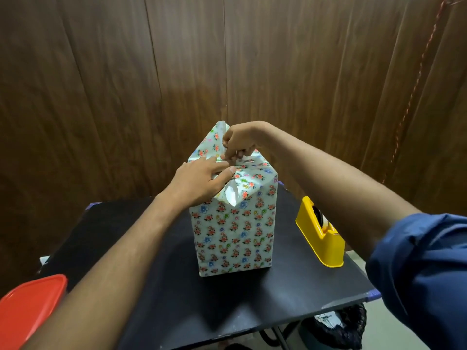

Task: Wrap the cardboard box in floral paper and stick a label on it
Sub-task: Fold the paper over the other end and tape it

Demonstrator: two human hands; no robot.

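writing: none legible | box (pixel 235 231) in floral paper (pixel 252 178) upright mid black tabletop (pixel 164 299), directly under both grips | L grip (pixel 202 184) flat, fingers straight, pressing top fold | R grip (pixel 238 141) curled, pinching far flap (pixel 214 140) | yellow tape dispenser (pixel 319 233) R of grips | wood-panel wall (pixel 101 84) behind

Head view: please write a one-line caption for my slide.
Left hand presses floral paper atop the box; right hand pinches a fold, beside a yellow tape dispenser.
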